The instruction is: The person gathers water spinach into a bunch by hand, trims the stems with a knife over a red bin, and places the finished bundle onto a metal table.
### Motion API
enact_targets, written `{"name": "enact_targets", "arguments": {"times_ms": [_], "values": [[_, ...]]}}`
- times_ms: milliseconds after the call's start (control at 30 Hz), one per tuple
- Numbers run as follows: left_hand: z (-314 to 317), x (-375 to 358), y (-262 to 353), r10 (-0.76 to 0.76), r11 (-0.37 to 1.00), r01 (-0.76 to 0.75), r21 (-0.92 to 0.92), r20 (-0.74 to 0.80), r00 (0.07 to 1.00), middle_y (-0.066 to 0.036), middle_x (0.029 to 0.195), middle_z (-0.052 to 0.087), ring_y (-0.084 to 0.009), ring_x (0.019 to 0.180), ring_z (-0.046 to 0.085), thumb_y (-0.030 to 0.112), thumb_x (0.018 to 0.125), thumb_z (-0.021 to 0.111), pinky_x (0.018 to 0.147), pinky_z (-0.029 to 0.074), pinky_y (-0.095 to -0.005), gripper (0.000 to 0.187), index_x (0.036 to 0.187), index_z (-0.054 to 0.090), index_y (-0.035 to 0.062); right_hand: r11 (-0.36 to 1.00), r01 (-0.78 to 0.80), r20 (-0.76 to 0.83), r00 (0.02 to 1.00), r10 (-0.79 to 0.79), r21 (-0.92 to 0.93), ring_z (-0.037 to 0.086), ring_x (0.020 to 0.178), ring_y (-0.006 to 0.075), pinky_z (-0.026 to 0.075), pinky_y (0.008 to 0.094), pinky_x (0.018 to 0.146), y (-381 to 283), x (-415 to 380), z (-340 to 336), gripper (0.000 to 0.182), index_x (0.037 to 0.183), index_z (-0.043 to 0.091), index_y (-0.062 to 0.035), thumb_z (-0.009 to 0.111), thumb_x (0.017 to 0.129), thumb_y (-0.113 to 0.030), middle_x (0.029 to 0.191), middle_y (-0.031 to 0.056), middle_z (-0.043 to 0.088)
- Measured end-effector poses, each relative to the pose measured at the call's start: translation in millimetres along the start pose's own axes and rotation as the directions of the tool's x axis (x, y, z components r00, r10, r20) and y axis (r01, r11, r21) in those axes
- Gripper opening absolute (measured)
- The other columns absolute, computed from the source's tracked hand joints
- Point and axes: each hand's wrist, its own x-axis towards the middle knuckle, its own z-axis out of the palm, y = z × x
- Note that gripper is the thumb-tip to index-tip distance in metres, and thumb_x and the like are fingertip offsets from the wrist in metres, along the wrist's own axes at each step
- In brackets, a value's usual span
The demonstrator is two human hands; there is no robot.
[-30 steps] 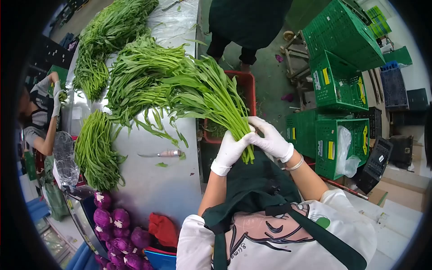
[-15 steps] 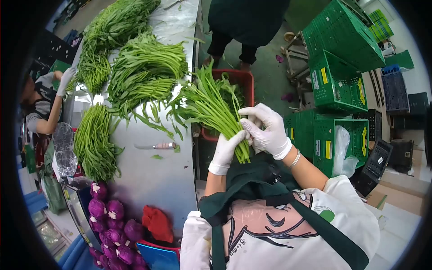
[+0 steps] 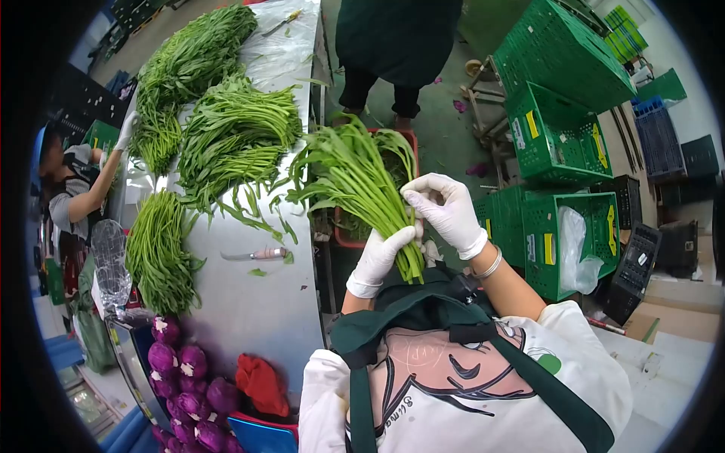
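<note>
My left hand [image 3: 380, 258], in a white glove, is closed round the stems of a bunch of leafy greens [image 3: 361, 177] that look like water spinach. Their leaves point away from me and the cut stem ends toward my apron. Beside the bunch's right edge, my gloved right hand [image 3: 451, 215] has thumb and forefinger pinched together. Whatever lies in that pinch is too small to make out. Partly under the bunch stands a red crate [image 3: 349, 235] with greens in it. On the metal table [image 3: 257, 302] to the left lies a knife [image 3: 253, 254] among loose leaves.
Piles of greens [image 3: 238, 136] cover the far table, with another bunch [image 3: 160, 253] nearer. Purple cabbages [image 3: 192, 361] and a red cloth [image 3: 260, 383] are at the near left. Green crates [image 3: 570, 219] stand right. One person [image 3: 396, 45] stands ahead, another [image 3: 79, 189] at left.
My left hand keeps its hold on the bunch, which has shifted slightly toward me. The right hand stays beside the stems, its fingers slightly repositioned. The left-hand person's gloved hand has moved.
</note>
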Motion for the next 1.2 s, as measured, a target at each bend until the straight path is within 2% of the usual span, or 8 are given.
{"name": "enact_targets", "arguments": {"times_ms": [100,467,700,900,1067,1133,1167,1200], "values": [[6,-3,1,-0.034,0.996,0.032,0.081,0.016,0.999,-0.006,0.081,0.053,-0.0158,0.069,0.054,0.023,0.078,0.058,0.064,0.050,-0.0303,0.036,0.103,0.048,0.0002,0.952,0.092,0.037,0.996,-0.085,-0.292,0.053,0.049,0.0060,0.043,0.0188,0.050,-1,1,-3,0.014,0.088,0.062,0.0001,0.065,0.080,-0.011,0.063,0.0004,0.056],[10,-17,1,0.038,0.987,-0.015,-0.162,0.142,0.989,-0.004,0.076,0.048,-0.0137,0.061,0.047,0.026,0.076,0.060,0.057,0.046,-0.0271,0.036,0.100,0.048,0.0012,0.883,-0.300,0.218,0.948,0.233,0.360,0.054,0.055,0.0058,0.043,0.0202,0.051,-7,-16,-11,0.015,0.085,0.058,-0.0006,0.068,0.077,-0.009,0.062,-0.0017,0.054],[16,-21,-11,0.027,0.906,-0.026,-0.423,-0.005,1.000,-0.002,0.072,0.043,-0.0119,0.058,0.043,0.020,0.079,0.059,0.051,0.037,-0.0252,0.029,0.099,0.045,0.0033,0.984,-0.059,0.073,0.996,0.047,0.167,0.051,0.056,0.0046,0.042,0.0173,0.055,3,-33,4,0.008,0.082,0.061,-0.0016,0.067,0.077,-0.006,0.065,-0.0005,0.058],[9,-19,-9,0.131,0.983,-0.141,-0.114,-0.094,0.987,-0.002,0.077,0.050,-0.0096,0.065,0.047,0.014,0.079,0.059,0.058,0.041,-0.0236,0.026,0.100,0.052,0.0010,0.967,-0.040,0.111,0.994,0.012,0.251,0.050,0.060,0.0045,0.039,0.0178,0.055,10,-42,-20,0.009,0.082,0.060,-0.0025,0.065,0.080,-0.009,0.068,-0.0023,0.057],[-3,-23,-11,0.199,0.953,-0.144,0.266,-0.194,0.961,0.001,0.079,0.051,-0.0077,0.070,0.049,0.005,0.079,0.060,0.063,0.041,-0.0214,0.021,0.099,0.055,0.0035,0.361,0.036,0.032,0.983,-0.179,0.932,0.033,0.056,0.0070,0.029,0.0211,0.051,31,-24,-62,0.011,0.094,0.053,-0.0067,0.057,0.085,-0.012,0.070,-0.0027,0.041],[-8,-22,-19,0.233,0.917,-0.145,0.371,-0.205,0.950,0.001,0.083,0.051,-0.0074,0.075,0.050,0.003,0.079,0.060,0.067,0.041,-0.0209,0.020,0.098,0.055,0.0049,0.897,0.030,-0.059,0.998,-0.004,0.440,0.052,0.077,0.0137,0.043,0.0254,0.069,59,-14,-76,0.041,0.114,0.047,-0.0009,0.062,0.083,-0.022,0.092,0.0053,0.053],[-11,-21,-27,0.245,0.910,-0.143,0.388,-0.227,0.943,0.000,0.085,0.052,-0.0079,0.078,0.050,0.002,0.079,0.060,0.067,0.042,-0.0221,0.018,0.096,0.054,0.0046,0.986,-0.080,-0.199,0.979,0.049,-0.148,0.057,0.090,0.0176,0.046,0.0280,0.079,62,-11,-68,0.054,0.122,0.043,0.0012,0.065,0.081,-0.026,0.106,0.0098,0.056],[-14,-17,-37,0.319,0.860,-0.192,0.474,-0.205,0.925,0.000,0.086,0.052,-0.0083,0.078,0.051,0.002,0.079,0.060,0.067,0.043,-0.0229,0.018,0.096,0.054,0.0046,0.976,-0.156,-0.075,0.986,0.146,-0.150,0.046,0.116,0.0242,0.037,0.0333,0.096,51,-21,-55,0.078,0.132,0.031,0.0050,0.071,0.075,-0.031,0.130,0.0180,0.043]]}}
